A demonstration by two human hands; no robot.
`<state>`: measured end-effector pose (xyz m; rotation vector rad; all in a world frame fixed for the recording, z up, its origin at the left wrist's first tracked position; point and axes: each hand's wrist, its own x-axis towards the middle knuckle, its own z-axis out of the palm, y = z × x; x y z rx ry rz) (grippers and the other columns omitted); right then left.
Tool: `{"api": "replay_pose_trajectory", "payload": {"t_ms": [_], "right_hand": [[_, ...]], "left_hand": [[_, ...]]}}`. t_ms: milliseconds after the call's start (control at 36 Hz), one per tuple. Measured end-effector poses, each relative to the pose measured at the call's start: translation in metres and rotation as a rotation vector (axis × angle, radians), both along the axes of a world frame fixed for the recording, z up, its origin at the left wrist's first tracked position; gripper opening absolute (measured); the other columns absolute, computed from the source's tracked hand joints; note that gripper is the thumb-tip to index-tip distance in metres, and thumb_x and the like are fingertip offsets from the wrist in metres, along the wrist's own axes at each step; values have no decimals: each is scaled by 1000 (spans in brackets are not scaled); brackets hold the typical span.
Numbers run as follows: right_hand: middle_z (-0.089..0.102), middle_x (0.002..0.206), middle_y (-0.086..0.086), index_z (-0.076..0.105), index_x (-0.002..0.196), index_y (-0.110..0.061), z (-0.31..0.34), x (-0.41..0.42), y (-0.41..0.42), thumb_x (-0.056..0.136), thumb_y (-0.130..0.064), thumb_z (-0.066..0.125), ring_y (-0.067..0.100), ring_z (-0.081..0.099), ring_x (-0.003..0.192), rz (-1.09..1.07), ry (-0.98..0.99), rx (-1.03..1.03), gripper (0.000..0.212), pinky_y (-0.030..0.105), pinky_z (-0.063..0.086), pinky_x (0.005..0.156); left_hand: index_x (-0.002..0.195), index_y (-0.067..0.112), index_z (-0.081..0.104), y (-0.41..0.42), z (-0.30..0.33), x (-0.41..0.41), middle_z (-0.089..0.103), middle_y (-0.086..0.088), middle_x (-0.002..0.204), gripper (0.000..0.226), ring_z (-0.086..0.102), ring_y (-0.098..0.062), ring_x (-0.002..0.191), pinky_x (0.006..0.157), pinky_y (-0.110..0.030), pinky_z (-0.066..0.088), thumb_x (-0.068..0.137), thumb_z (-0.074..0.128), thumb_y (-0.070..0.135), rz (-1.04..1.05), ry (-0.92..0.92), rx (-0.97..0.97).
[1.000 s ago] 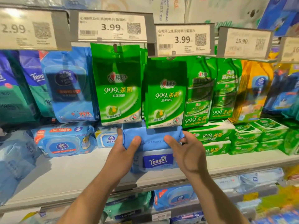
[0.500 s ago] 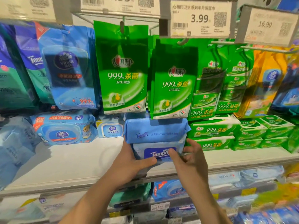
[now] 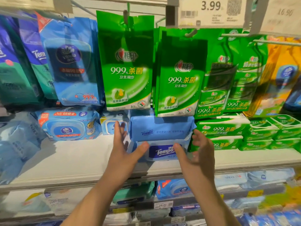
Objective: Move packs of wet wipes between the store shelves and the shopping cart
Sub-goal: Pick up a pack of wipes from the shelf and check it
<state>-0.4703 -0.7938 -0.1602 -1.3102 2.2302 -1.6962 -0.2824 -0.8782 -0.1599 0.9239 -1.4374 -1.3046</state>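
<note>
Two blue Tempo packs lie stacked on the white shelf: the top pack rests flat on the bottom pack, whose dark blue label faces the front. Both hands are in front of this stack, one on each side, and the stack sits between them.

The left hand is open, its fingers straight and pointing up along the left end of the stack, just beside the top pack. Its thumb reaches to the right and touches the front of the bottom pack near the left edge of the label. The fingers are blurred, so I cannot tell if they touch the packs.

The right hand is also open, with fingers loosely spread beside the right end of the stack. Its thumb points to the left and lies on the bottom pack at the right edge of the label. Neither hand wraps around a pack — only the thumbs are in contact.

Above the stack hang two green pouches, and the lower edge of the right one covers the back of the top pack. To the right of the stack lie green packs in piles, touching or nearly touching it. To the left stand a small blue pack and a wider Vinda pack — both on the same shelf. A price tag showing 3.99 hangs above.
</note>
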Motion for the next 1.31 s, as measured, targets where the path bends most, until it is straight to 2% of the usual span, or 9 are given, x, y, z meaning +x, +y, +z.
{"api": "replay_pose_trajectory", "payload": {"t_ms": [222,444,528,667,778,944,1083,1194,1306], "right_hand": [[46,122,-7,57,133,-10,7,-3,-7,85,-37,77,14,51,113,16,-2,-57,58,36,49,96],[46,124,-7,62,126,-14,8,-3,-13,89,-33,75,10,50,110,23,-82,-57,44,33,47,102],[44,126,-7,61,129,-13,8,-4,-13,90,-35,73,12,50,112,23,-68,-33,46,40,49,103],[47,134,-7,59,135,-18,8,-7,-2,92,-37,67,13,54,119,76,-64,-18,48,43,51,103],[53,138,-11,61,137,-23,5,-12,10,95,-34,64,9,54,127,103,-89,-43,43,44,48,108],[55,135,-14,57,139,-30,-2,-14,32,96,-33,62,7,54,125,205,-115,21,44,35,47,107],[52,134,-18,57,140,-26,-12,-14,45,96,-33,62,-1,51,117,299,-77,124,45,6,42,95],[47,136,-18,54,142,-27,-14,-9,54,97,-32,61,-10,40,117,384,-50,218,46,12,34,99],[45,148,-7,50,146,-23,-12,3,64,98,-34,61,-10,34,117,449,61,340,50,-7,18,90]], "left_hand": [[157,22,32,0,6,-16,62,20,136,86,60,4,121,101,-32,53,82,64,51,48,-108,-152],[160,19,24,5,11,-26,62,20,137,85,61,-5,125,109,-48,49,89,61,49,98,-137,-153],[160,19,23,7,14,-27,64,24,132,81,62,-3,122,107,-44,51,92,60,41,79,-133,-154],[144,21,48,15,10,-23,66,30,120,46,61,7,116,90,-9,47,100,60,14,86,-167,-187],[140,34,50,20,1,-15,62,29,128,52,53,10,124,98,-25,50,92,68,39,127,-205,-141],[151,34,42,49,0,2,42,19,143,90,42,-6,140,117,-45,39,72,52,78,297,-391,-97],[149,37,43,79,0,14,37,37,135,75,41,-6,137,113,-32,37,81,53,65,334,-514,-114],[146,38,45,99,-2,28,36,27,146,70,32,4,138,116,-19,24,86,53,74,347,-671,-165],[146,38,45,118,-4,50,33,21,156,71,26,4,144,111,-9,14,85,61,71,363,-763,-179]]}}
